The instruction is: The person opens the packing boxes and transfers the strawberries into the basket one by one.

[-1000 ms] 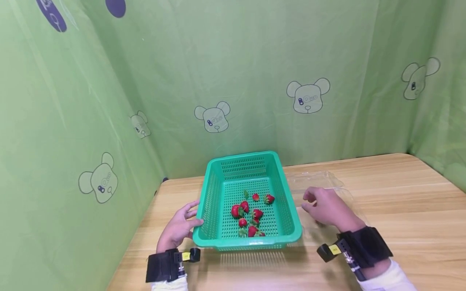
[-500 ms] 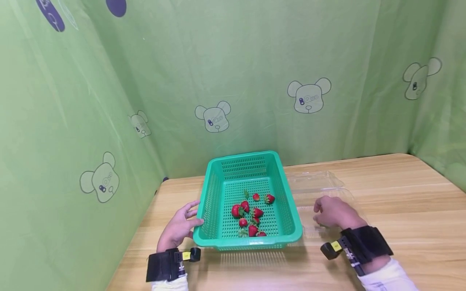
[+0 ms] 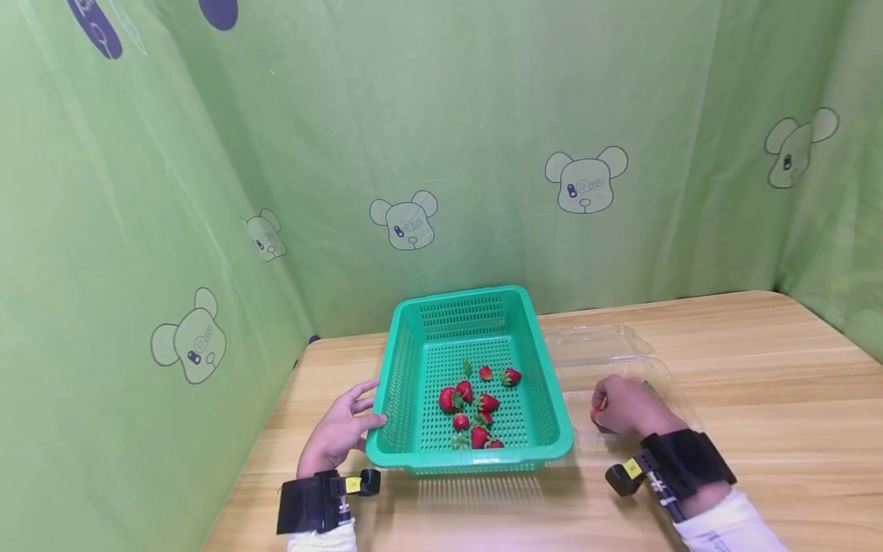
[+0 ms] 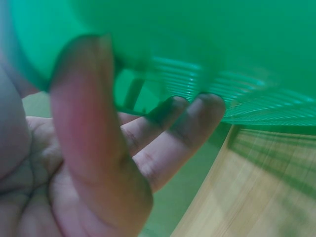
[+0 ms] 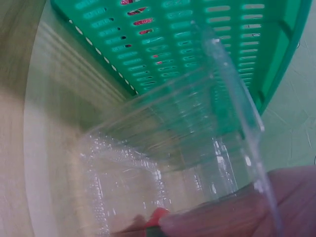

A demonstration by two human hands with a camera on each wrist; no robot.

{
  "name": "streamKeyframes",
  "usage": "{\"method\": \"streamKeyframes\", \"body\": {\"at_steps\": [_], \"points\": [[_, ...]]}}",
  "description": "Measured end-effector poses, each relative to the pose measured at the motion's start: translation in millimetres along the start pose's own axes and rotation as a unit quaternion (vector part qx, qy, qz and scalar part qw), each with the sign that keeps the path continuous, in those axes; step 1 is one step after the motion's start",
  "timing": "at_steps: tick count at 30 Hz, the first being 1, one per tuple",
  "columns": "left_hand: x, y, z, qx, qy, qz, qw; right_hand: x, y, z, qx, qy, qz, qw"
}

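Note:
Several strawberries [image 3: 479, 438] lie on the floor of a green plastic basket [image 3: 476, 459]. At the basket's near left corner, my left hand [image 3: 341, 424] holds the rim. In the left wrist view, the thumb [image 4: 94, 118] laps over the rim and the fingers [image 4: 190, 123] lie against the outer wall. To the right of the basket, my right hand [image 3: 624, 405] reaches into a clear plastic box [image 5: 168, 123] and pinches a strawberry [image 5: 157, 217]. Only a little red and dark green of it shows at the fingertips; the rest is hidden.
The box's clear lid [image 3: 593, 343] lies folded back toward the curtain. A bit of green [image 3: 648, 386] shows just behind my right hand. The wooden table [image 3: 773, 360] ends at a green curtain [image 3: 483, 153] at the back and left.
My right hand has moved right and down into the clear box, and something red now shows at its fingertips. My left hand and the basket have stayed in place.

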State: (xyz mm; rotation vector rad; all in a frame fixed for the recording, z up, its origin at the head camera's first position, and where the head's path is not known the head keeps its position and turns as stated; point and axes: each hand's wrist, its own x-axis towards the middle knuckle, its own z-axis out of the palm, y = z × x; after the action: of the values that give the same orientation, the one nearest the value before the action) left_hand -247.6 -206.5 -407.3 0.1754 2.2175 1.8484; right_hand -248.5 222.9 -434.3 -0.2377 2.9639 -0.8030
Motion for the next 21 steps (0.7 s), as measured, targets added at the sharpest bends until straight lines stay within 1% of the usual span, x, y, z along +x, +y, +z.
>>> {"method": "streamKeyframes", "body": {"at_steps": [4,6,9,11,16,18,21], "points": [[-2.3,-2.3,-0.4,0.002,-0.001,0.004,1.0,0,-2,2,0.016,0.002,0.013,1.0],[-4.2,-3.5,-0.5,0.002,0.0,0.0,1.0,-2,-4,3,0.023,-0.002,0.018,1.0],[-6.0,-3.6,-1.0,0.002,0.001,-0.013,0.9999,-3,-5,5,0.033,-0.025,0.021,0.999],[-4.1,-1.7,-1.3,0.002,0.003,-0.012,0.9999,-3,-6,5,0.047,-0.039,0.027,0.998],[2.6,6.6,-0.1,0.003,0.011,0.002,0.9999,4,-7,1,0.044,-0.034,0.013,0.998],[2.7,7.4,0.6,0.003,0.012,-0.004,0.9999,5,-6,2,0.035,-0.035,0.004,0.999],[0.9,5.2,1.3,0.002,0.008,-0.013,0.9999,3,-5,7,0.032,-0.041,0.005,0.999]]}}
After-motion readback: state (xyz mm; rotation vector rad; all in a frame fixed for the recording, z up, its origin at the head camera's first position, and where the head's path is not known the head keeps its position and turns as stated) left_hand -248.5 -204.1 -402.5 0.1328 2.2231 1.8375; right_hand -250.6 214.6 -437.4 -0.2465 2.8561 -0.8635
